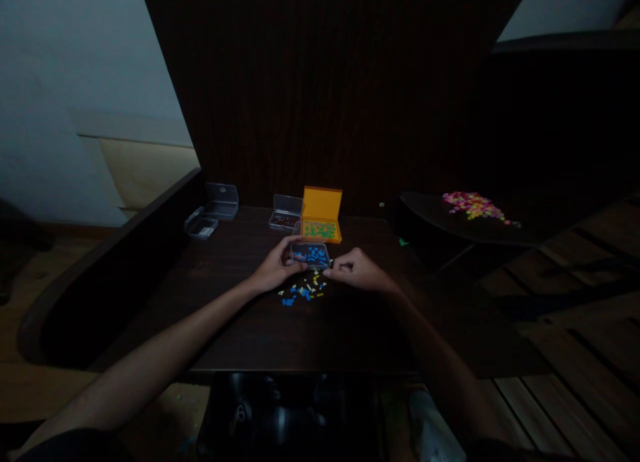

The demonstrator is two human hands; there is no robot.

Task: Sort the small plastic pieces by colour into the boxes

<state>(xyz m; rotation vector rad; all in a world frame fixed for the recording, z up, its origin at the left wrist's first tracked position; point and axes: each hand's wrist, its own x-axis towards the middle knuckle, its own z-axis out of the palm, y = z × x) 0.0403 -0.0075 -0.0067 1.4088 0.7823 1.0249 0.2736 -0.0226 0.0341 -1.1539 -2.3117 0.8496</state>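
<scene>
My left hand point(275, 269) is closed around the left side of a small transparent plastic box point(320, 265), with the thumb along its front. Small blue pieces point(316, 253) lie inside this box. Just off the box's right corner is my right hand point(364, 271), its thumb and index finger pinched together. Whatever may be between those fingertips is too small to make out. Below the box, a loose scatter of tiny blue, pale and yellow pieces point(304, 291) lies on the dark wooden surface point(250, 342).
Behind the held box stands an opened orange box point(323, 202) with green pieces. Left of it is a transparent box point(288, 203) with dark red pieces. Two more transparent boxes point(222, 194) point(204, 230) stand far left. Pink and yellow pieces point(475, 205) are heaped on a side ledge at right.
</scene>
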